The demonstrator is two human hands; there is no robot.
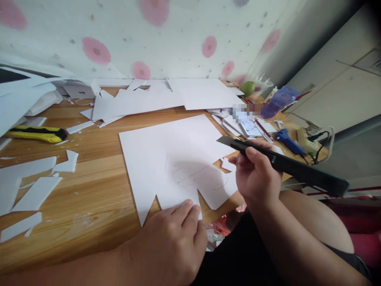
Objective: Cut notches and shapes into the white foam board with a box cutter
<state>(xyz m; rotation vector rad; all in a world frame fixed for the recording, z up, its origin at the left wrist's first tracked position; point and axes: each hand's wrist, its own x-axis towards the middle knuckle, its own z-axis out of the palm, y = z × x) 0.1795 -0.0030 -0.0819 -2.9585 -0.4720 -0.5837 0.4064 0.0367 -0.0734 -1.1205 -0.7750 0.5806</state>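
A white foam board with angular notches cut from its near and right edges lies flat on the wooden table. Faint pencil lines mark its middle. My left hand rests on the board's near edge, its fingers stretched out and pressing down. In my right hand is a black utility knife, gripped around the handle with the thumb on top. Its blade is out and points left, above the board's right part, apparently apart from the surface. The knife's shadow falls across the pencil lines.
White offcuts and a yellow-black utility knife lie at the left. More white boards are stacked along the wall. On the right are a phone, a blue glue gun and a power strip with cables.
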